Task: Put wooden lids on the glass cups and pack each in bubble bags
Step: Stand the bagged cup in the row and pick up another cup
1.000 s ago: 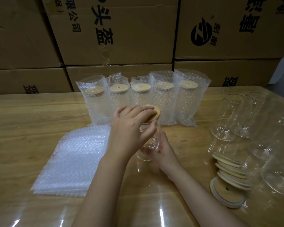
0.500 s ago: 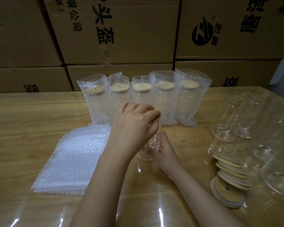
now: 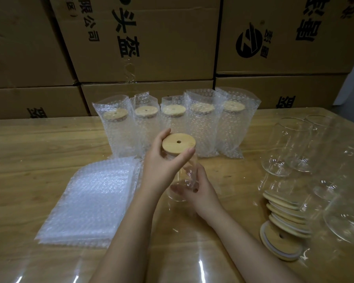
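The glass cup [image 3: 187, 176] is at the middle of the surface [image 3: 29, 152], with its wooden lid [image 3: 178, 143] on top. The left hand [image 3: 164, 168] grasps the lid's rim and the right hand [image 3: 202, 190] grasps the cup's lower part. In my judgement, the lid should be pressed evenly until it sits flat, with the base held firm. Only then take a bubble bag [image 3: 94, 197] from the pile toward the left edge.

Wooden table [image 3: 29, 144], top under clear film [image 3: 172, 262].
- Left of centre: flat stack of bubble bags [image 3: 94, 197].
- Back, centre: row of five bagged cups [image 3: 200, 127], upright, side by side, each with a lid on.
- Right side: cluster of empty glasses [image 3: 284, 148], close together; count unclear.
- Front right: slanted stack of lids [image 3: 282, 217], just beside the glasses.
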`<state>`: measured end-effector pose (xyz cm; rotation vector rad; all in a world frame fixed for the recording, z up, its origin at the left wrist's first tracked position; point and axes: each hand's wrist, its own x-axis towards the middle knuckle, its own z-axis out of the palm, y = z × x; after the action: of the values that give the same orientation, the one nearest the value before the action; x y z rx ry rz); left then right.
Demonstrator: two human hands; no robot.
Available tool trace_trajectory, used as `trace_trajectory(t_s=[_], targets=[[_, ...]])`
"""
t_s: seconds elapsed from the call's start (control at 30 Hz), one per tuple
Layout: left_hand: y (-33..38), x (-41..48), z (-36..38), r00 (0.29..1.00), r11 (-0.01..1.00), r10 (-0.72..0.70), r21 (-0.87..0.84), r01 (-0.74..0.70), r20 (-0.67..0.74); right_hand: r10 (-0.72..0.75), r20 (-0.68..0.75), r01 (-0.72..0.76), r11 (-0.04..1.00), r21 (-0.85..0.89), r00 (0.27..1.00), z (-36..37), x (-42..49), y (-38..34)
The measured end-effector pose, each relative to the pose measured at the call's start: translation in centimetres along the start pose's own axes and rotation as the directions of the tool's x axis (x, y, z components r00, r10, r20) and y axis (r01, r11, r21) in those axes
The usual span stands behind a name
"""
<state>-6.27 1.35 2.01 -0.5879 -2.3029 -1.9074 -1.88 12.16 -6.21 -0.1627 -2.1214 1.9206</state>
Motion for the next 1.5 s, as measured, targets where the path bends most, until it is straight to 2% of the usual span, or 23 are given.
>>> trace_trajectory(t_s=[0.37, 0.47, 0.53, 0.6, 0.7, 0.83, 0.93, 1.0, 1.03, 1.1, 1.13, 1.17, 1.2, 1.23, 1.27, 1.3, 1.33, 1.4, 1.5], targets=[[-1.2, 1.3, -0.9, 0.988, 0.991, 0.035, -0.131, -0.015, 0.153, -0.024, 0.022, 0.023, 1.0, 0.019, 0.999, -0.2, 0.1, 0.4], [-2.0, 1.5, -0.3, 0.99, 0.959, -0.011, -0.28, 0.052, 0.144, -0.04, 0.021, 0.04, 0.999, -0.001, 0.999, -0.2, 0.1, 0.4], [-2.5, 1.4, 0.5, 0.986, 0.896, -0.088, -0.421, 0.141, 0.142, -0.058, 0.014, 0.058, 0.997, -0.044, 0.998, -0.1, 0.1, 0.4], [-3.0, 1.1, 1.0, 0.985, 0.858, -0.158, -0.483, 0.174, 0.074, -0.07, 0.011, 0.07, 0.995, -0.071, 0.998, 0.0, 0.1, 0.4], [-4.2, 1.0, 1.5, 0.969, 0.874, -0.245, -0.429, 0.226, 0.01, -0.078, 0.017, 0.079, 0.993, -0.084, 0.997, 0.0, 0.0, 0.4], [-5.0, -0.2, 1.4, 0.943, 0.854, -0.311, -0.401, 0.331, 0.116, -0.086, 0.027, 0.087, 0.994, -0.069, 0.996, 0.0, 0.0, 0.6], [-4.8, -1.2, 1.2, 0.919, 0.842, -0.368, -0.369, 0.393, 0.138, -0.076, 0.013, 0.077, 0.996, -0.044, 0.997, 0.0, 0.2, 0.8], [-4.8, -1.5, 0.6, 0.899, 0.85, -0.412, -0.293, 0.437, 0.146, -0.077, 0.01, 0.077, 0.997, -0.029, 0.997, 0.0, 0.2, 0.8], [-4.7, -1.5, 0.0, 0.902, 0.879, -0.411, -0.203, 0.431, 0.132, -0.075, 0.01, 0.075, 0.997, -0.017, 0.997, 0.0, 0.2, 0.8], [-4.8, -1.7, -1.5, 0.954, 0.951, -0.298, 0.102, 0.292, 0.045, -0.075, 0.01, 0.075, 0.997, 0.014, 0.997, 0.0, 0.2, 0.8], [-4.8, -1.8, -2.6, 0.983, 0.936, -0.183, 0.303, 0.177, -0.008, -0.074, 0.008, 0.074, 0.997, 0.017, 0.997, 0.1, 0.1, 0.8], [-4.8, -1.8, -3.6, 0.997, 0.863, -0.046, 0.5, 0.069, -0.058, -0.071, 0.005, 0.071, 0.997, 0.012, 0.997, 0.1, 0.1, 0.7], [-4.9, -1.8, -4.7, 0.993, 0.744, 0.066, 0.668, 0.014, -0.093, -0.068, 0.002, 0.068, 0.998, 0.005, 0.998, 0.0, 0.0, 0.6], [-4.9, -1.7, -5.6, 0.985, 0.609, 0.119, 0.792, 0.028, -0.127, -0.064, 0.001, 0.064, 0.998, 0.004, 0.998, 0.0, 0.0, 0.6], [-4.9, -1.5, -6.5, 0.982, 0.481, 0.086, 0.87, 0.108, -0.169, -0.061, 0.003, 0.061, 0.998, 0.006, 0.998, 0.0, -0.1, 0.5], [-5.0, -1.3, -7.2, 0.978, 0.382, -0.014, 0.903, 0.198, -0.209, -0.058, 0.005, 0.058, 0.998, 0.01, 0.998, -0.1, -0.1, 0.4], [-5.0, -1.3, -7.8, 0.962, 0.325, -0.123, 0.906, 0.272, -0.245, -0.056, 0.006, 0.056, 0.998, 0.013, 0.998, -0.1, -0.2, 0.4], [-5.3, -1.5, -8.3, 0.937, 0.321, -0.248, 0.891, 0.32, -0.246, -0.054, 0.004, 0.054, 0.998, 0.025, 0.999, 0.0, -0.2, 0.3], [-5.0, -1.6, -8.4, 0.948, 0.355, -0.197, 0.883, 0.306, -0.249, -0.05, 0.0, 0.05, 0.998, 0.032, 0.999, 0.0, -0.2, 0.3]])
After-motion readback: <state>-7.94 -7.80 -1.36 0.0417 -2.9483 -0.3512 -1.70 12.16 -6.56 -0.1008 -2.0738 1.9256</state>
